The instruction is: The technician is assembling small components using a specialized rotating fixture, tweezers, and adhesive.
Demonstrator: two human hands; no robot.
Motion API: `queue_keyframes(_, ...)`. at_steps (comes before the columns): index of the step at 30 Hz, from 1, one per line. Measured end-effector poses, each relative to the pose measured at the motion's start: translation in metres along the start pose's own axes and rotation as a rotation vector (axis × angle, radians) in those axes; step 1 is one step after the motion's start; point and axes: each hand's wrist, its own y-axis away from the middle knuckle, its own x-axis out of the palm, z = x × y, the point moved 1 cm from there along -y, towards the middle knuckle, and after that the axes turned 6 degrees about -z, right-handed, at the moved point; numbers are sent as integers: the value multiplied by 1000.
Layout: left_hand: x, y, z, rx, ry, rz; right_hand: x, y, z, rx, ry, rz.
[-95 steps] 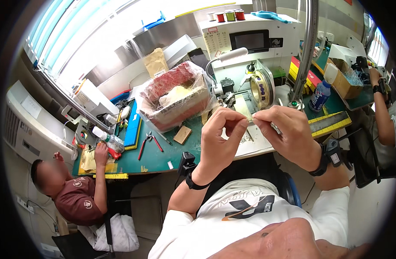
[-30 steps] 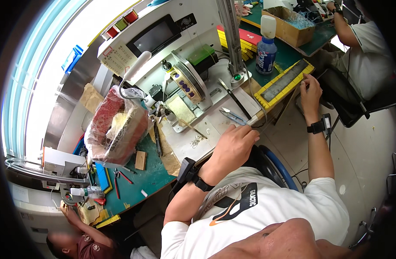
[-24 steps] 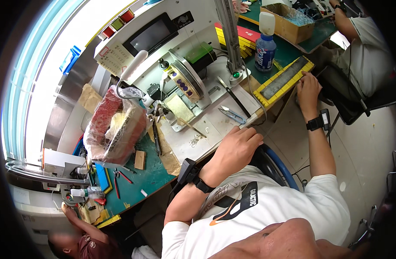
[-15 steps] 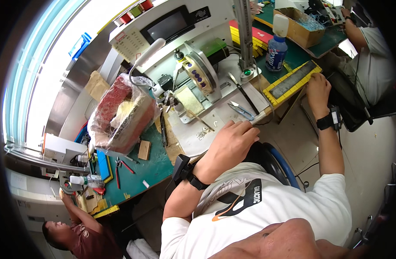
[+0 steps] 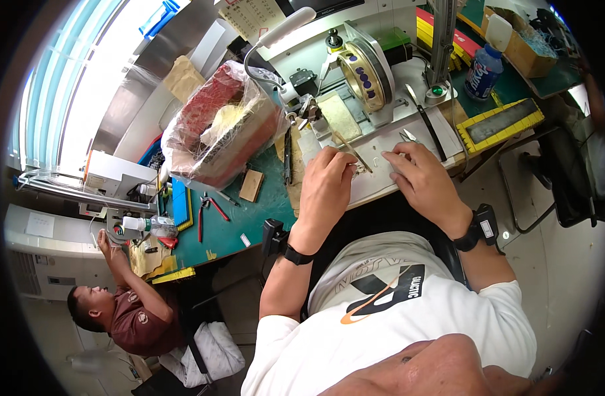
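Note:
My left hand [image 5: 327,186] is at the front edge of a white work sheet [image 5: 382,187], its fingers curled together. Whatever lies between them, if anything, is too small to make out. Beside those fingertips are some small metal bits [image 5: 362,169] and a thin brown stick [image 5: 352,152]. To the right, my right hand [image 5: 426,185] hovers over the sheet with thumb and fingers apart and nothing visible in them. It partly hides the scissors [image 5: 409,135]. A black-handled knife [image 5: 429,125] lies beyond. Behind the sheet stands a machine with a gold-rimmed wheel [image 5: 362,80].
At left sits a plastic-wrapped box [image 5: 220,142]; near it on the green table are a wooden block [image 5: 252,185] and red-handled pliers [image 5: 207,214]. At right are a blue bottle [image 5: 484,72] and a yellow-edged grey block [image 5: 502,124]. A co-worker [image 5: 121,307] sits at lower left.
My right hand has left the yellow-edged block and come over the white sheet. My left hand has shifted left to the small metal bits. The view has tilted downward.

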Motion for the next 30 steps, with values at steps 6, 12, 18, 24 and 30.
queue_keyframes(6,14,-10,1,62,30,4,17,-2,2,-105,86,53)
queue_keyframes(12,26,-37,8,233,-46,153,13,-3,5,-123,88,30)
queue_keyframes(18,22,-53,5,340,-109,292,13,-1,1,-120,56,-2)
queue_keyframes(24,18,-45,-15,305,71,88,12,-6,-1,304,-359,-159)
queue_keyframes(30,22,-32,-39,240,119,-140,14,-15,-9,597,-779,-132)
